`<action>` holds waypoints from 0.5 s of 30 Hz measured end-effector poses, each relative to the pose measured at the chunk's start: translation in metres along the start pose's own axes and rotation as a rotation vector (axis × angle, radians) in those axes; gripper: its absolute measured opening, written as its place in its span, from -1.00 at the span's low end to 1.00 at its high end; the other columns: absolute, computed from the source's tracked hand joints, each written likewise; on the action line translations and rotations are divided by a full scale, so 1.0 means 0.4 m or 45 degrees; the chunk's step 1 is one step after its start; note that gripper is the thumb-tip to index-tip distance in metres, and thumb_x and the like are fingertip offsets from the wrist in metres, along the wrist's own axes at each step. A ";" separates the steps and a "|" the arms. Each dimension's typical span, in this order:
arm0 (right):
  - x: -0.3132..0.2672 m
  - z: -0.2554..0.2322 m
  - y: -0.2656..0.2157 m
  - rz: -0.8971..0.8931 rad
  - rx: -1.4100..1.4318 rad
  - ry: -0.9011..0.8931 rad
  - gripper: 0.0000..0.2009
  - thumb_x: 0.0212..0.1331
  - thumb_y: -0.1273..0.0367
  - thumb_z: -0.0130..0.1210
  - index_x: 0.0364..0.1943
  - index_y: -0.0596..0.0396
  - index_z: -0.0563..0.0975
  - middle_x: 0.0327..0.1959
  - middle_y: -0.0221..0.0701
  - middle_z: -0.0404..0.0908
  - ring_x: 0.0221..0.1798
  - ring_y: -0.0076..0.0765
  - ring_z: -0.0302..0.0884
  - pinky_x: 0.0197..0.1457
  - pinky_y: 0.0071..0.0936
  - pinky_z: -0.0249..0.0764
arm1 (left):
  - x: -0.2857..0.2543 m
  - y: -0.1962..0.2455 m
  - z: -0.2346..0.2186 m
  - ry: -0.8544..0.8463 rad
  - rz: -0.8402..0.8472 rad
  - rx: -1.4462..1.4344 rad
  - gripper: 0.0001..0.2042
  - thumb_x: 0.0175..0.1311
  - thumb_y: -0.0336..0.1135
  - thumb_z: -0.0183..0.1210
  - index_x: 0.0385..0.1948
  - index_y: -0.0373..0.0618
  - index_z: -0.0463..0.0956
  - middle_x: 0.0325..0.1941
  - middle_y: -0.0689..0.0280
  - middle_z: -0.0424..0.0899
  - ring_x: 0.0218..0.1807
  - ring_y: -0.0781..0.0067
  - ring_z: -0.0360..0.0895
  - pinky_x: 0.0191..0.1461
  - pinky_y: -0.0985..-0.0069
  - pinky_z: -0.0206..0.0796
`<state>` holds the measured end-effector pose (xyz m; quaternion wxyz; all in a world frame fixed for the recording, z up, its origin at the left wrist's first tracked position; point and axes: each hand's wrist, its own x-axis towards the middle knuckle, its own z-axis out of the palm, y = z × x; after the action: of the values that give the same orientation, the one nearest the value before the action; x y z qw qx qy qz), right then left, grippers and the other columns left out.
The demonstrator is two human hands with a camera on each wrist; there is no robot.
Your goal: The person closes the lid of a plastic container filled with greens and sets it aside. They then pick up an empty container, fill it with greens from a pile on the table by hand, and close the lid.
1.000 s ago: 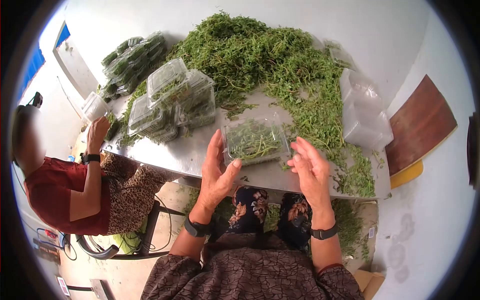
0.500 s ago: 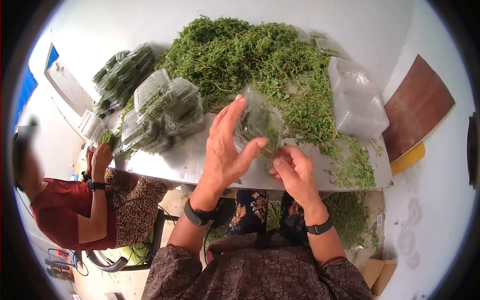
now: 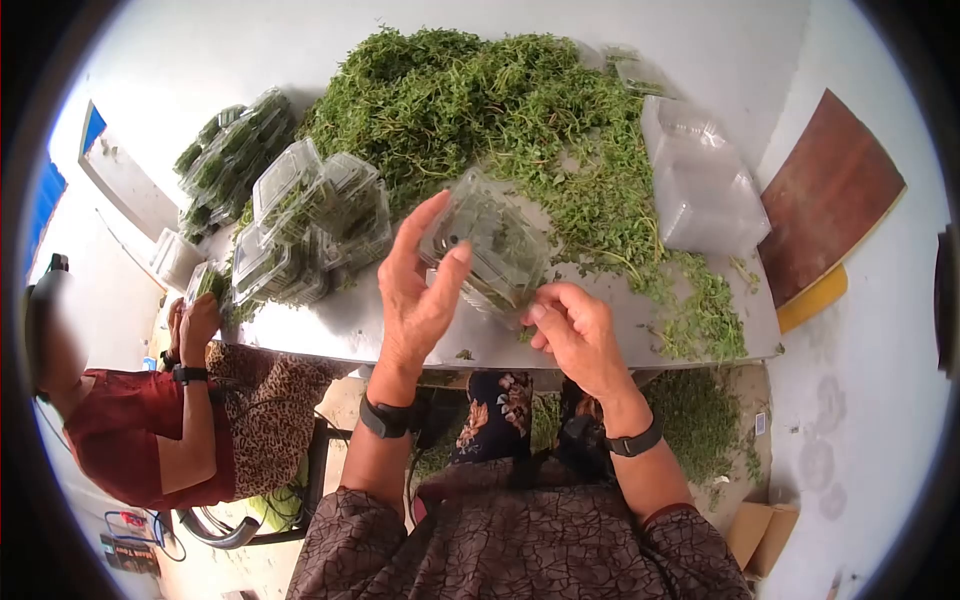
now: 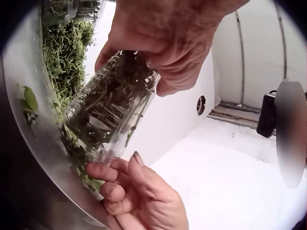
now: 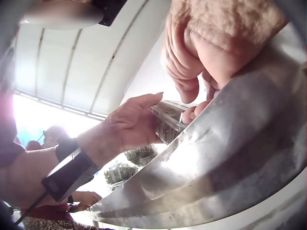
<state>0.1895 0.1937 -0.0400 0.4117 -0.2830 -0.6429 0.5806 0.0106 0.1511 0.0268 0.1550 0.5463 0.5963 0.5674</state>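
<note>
A clear plastic clamshell box (image 3: 488,240) filled with leafy green stems is held tilted over the near part of the metal table. My left hand (image 3: 412,300) grips it at the left end, fingers along the far side and thumb over the near one. At the lower right corner, my right hand (image 3: 583,338) pinches the box's edge between thumb and forefinger, its other fingers curled. In the left wrist view, dark greens show through the wall of the box (image 4: 108,103), and the right fingertips (image 4: 103,171) lie right at its lower edge.
A large heap of greens (image 3: 440,100) covers the back of the metal table (image 3: 350,330). Filled boxes (image 3: 325,215) are stacked at left, with more (image 3: 235,150) behind. Nested clear containers (image 3: 705,190) stand at right. Another person (image 3: 150,430) sits at left handling greens.
The box was lying on the table with both hands open beside it. It has been lifted and tilted, gripped by my left hand, and my right hand has come to its corner.
</note>
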 end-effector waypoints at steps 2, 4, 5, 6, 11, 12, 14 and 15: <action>0.000 -0.001 -0.006 0.005 0.101 0.031 -0.79 0.31 0.36 0.05 -0.15 0.28 0.48 -0.38 -0.37 0.60 -0.41 -0.57 0.53 -0.33 -0.60 0.50 | 0.005 -0.019 -0.002 0.055 0.095 -0.217 -0.56 0.23 -0.41 0.13 0.16 -0.31 0.35 0.11 0.21 0.53 -0.27 0.67 0.42 -0.26 0.69 0.29; 0.001 0.004 -0.007 -0.028 0.155 0.148 -0.78 0.32 0.35 0.04 -0.12 0.26 0.47 -0.35 -0.37 0.61 -0.39 -0.56 0.54 -0.31 -0.59 0.51 | 0.006 -0.020 -0.017 0.103 0.199 -0.415 -0.58 0.25 -0.47 0.06 0.17 -0.34 0.33 0.12 0.18 0.53 -0.33 0.70 0.37 -0.30 0.70 0.26; 0.003 0.007 -0.006 -0.063 0.211 0.268 -0.77 0.34 0.34 0.03 -0.09 0.24 0.46 -0.33 -0.36 0.61 -0.38 -0.56 0.55 -0.30 -0.59 0.51 | 0.006 -0.011 -0.029 0.114 0.193 -0.413 -0.58 0.25 -0.47 0.06 0.17 -0.34 0.33 0.12 0.18 0.53 -0.33 0.70 0.37 -0.30 0.70 0.26; 0.004 -0.001 -0.003 -0.073 0.223 0.268 -0.70 0.36 0.27 -0.01 0.01 0.21 0.43 -0.17 -0.32 0.60 -0.24 -0.48 0.58 -0.18 -0.52 0.53 | 0.007 -0.002 -0.040 0.116 0.205 -0.433 -0.58 0.24 -0.47 0.05 0.16 -0.33 0.33 0.13 0.17 0.52 -0.30 0.70 0.39 -0.29 0.70 0.26; 0.011 -0.005 0.012 -0.160 0.326 0.310 -0.46 0.36 0.04 -0.08 0.20 0.21 0.33 0.14 -0.26 0.44 0.09 -0.36 0.49 0.13 -0.38 0.44 | 0.001 0.034 -0.070 0.173 0.238 -0.510 -0.54 0.16 -0.31 0.08 0.12 -0.29 0.38 0.13 0.10 0.54 0.11 0.36 0.45 0.04 0.46 0.36; 0.015 -0.005 0.012 -0.214 0.405 0.229 -0.43 0.36 0.02 -0.10 0.26 0.18 0.28 0.17 -0.26 0.43 0.12 -0.35 0.46 0.15 -0.36 0.41 | 0.003 0.034 -0.066 0.082 0.367 -0.378 -0.54 0.16 -0.29 0.07 0.11 -0.29 0.38 0.10 0.10 0.55 0.10 0.34 0.47 0.04 0.44 0.36; 0.022 -0.001 0.011 -0.264 0.481 0.145 -0.40 0.35 0.01 -0.12 0.31 0.15 0.23 0.20 -0.26 0.41 0.14 -0.35 0.43 0.17 -0.33 0.38 | -0.004 0.038 -0.024 -0.132 0.488 -0.094 -0.53 0.17 -0.25 0.08 0.11 -0.30 0.37 0.07 0.09 0.55 0.10 0.29 0.50 0.11 0.41 0.35; 0.023 0.006 0.011 -0.218 0.602 0.032 -0.37 0.34 -0.01 -0.12 0.32 0.15 0.21 0.20 -0.30 0.41 0.14 -0.38 0.43 0.16 -0.39 0.37 | -0.006 0.036 -0.006 -0.130 0.479 -0.098 -0.53 0.17 -0.25 0.08 0.11 -0.30 0.37 0.07 0.09 0.55 0.10 0.29 0.50 0.11 0.41 0.35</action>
<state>0.1824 0.2008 -0.0425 0.5221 -0.1305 -0.5058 0.6742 0.0163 0.1447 0.0387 0.0970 0.6699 0.4528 0.5803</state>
